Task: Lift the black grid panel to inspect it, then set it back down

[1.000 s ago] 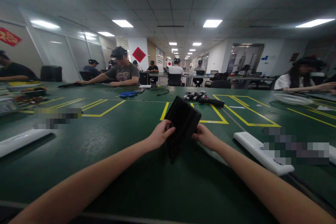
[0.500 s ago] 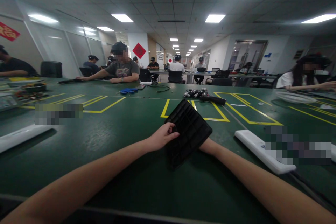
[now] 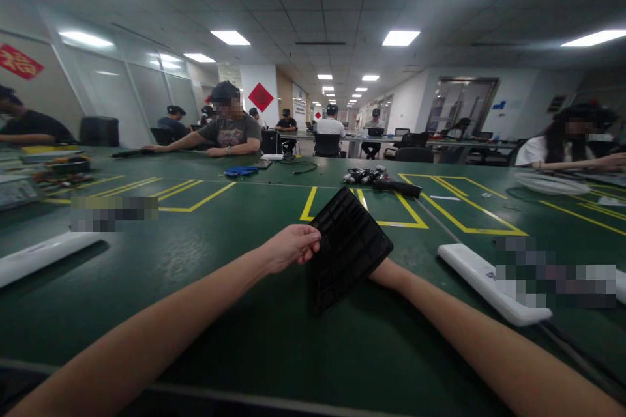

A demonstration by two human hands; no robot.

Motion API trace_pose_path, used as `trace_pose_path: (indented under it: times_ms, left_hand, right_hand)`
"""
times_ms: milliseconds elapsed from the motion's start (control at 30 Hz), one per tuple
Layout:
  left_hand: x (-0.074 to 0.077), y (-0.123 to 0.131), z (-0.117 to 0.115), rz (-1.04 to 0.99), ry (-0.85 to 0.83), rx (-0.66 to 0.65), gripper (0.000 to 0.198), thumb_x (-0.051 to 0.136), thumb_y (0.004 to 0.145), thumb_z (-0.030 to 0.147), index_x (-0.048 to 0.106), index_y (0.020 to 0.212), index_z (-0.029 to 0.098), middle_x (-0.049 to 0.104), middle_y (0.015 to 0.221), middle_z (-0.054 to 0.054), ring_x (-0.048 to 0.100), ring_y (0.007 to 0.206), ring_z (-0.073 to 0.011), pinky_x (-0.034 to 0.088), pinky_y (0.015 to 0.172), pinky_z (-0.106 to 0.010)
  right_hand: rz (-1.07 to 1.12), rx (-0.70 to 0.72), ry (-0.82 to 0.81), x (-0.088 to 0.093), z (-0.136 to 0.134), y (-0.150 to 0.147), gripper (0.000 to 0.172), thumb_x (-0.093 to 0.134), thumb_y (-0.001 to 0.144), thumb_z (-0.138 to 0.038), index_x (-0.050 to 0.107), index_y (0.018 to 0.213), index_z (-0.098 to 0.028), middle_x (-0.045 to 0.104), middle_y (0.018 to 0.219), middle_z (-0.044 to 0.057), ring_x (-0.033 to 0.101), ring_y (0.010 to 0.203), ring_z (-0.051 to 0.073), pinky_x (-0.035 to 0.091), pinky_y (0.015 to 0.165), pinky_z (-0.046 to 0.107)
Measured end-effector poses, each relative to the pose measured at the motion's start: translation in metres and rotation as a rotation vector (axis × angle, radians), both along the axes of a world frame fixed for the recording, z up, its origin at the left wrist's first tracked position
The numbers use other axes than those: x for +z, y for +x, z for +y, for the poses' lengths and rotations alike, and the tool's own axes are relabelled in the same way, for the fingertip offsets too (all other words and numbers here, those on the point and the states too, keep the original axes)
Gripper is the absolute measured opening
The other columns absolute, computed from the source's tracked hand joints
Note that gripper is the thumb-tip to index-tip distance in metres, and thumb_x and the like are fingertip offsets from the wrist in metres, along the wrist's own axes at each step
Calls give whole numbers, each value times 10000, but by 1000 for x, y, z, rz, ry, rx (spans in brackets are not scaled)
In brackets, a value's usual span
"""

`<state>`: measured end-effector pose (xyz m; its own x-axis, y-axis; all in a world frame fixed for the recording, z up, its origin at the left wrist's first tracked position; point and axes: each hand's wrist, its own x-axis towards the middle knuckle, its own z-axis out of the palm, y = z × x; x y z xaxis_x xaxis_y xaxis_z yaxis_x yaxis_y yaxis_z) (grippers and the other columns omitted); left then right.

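A black gridded plastic tray, divided into small squares, is held tilted above the green table, its gridded face toward me. My right hand grips it from behind at the lower right edge; its fingers are hidden by the tray. At the tray's left edge, my left hand is closed in a pinch, thumb and fingers together. Whatever may be between those fingertips is too small to make out.
White power strips lie left and right. Farther off are yellow tape outlines, a black handheld tool beside a bundle of cables, and blue gloves. People sit around the table, one in a grey shirt.
My left hand has drawn back leftward from over the tray's face to its left edge, its fingers now pinched. The tray and right hand have barely moved.
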<state>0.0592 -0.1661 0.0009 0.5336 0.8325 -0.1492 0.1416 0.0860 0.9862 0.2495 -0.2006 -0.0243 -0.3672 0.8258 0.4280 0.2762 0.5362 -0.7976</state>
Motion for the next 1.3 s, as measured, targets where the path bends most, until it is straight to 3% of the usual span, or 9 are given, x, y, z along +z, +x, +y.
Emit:
trace_pose_path:
  times_ms: [233,433,600,767,900,1067,1300]
  left_hand:
    - [-10,6,2,-161,-158,-50,232,618,706,290,431,741,157,498,588,52,374,347,-6,178,322,-109]
    - [-17,8,4,-165,-116,-81,204,589,730,292,428,761,171,456,524,76,297,296,-4,140,294,-113]
    - [-25,9,3,-25,125,22,232,588,724,339,441,810,182,441,474,87,312,292,-26,165,300,-131]
    - [-29,14,1,161,449,147,273,487,779,408,434,667,165,406,491,68,360,371,-40,273,362,-155]
    - [-29,15,0,191,461,156,280,372,824,434,412,725,176,422,545,61,379,377,-53,293,373,-176]
    - [-30,13,1,226,562,40,192,451,787,367,420,768,178,424,595,55,410,439,-65,317,417,-183]
    - [-22,15,0,398,692,111,335,337,836,451,439,684,171,440,579,30,433,536,-106,336,498,-218]
  right_hand:
    - [0,77,8,-3,1,1,343,419,838,-422,565,1117,-285,601,1142,2,463,1165,191,342,1003,430]
    - [-18,92,20,-3,0,6,359,439,828,-425,553,1138,-284,596,1154,5,465,1164,201,337,1012,432]
    - [-37,79,42,-6,1,10,380,449,825,-430,539,1160,-274,547,1227,16,436,1191,211,298,1036,434]
    - [-49,61,73,-9,3,12,422,495,802,-427,523,1182,-245,486,1293,41,382,1232,224,253,1060,434]
    - [-64,65,89,-12,5,12,413,447,833,-411,505,1202,-234,495,1286,46,406,1215,208,273,1050,416]
    - [-72,58,105,-19,9,16,438,460,826,-409,492,1217,-214,483,1298,61,425,1199,210,286,1041,414]
    - [-91,58,132,-14,6,16,457,443,832,-421,451,1253,-245,417,1353,44,371,1244,208,254,1060,426]
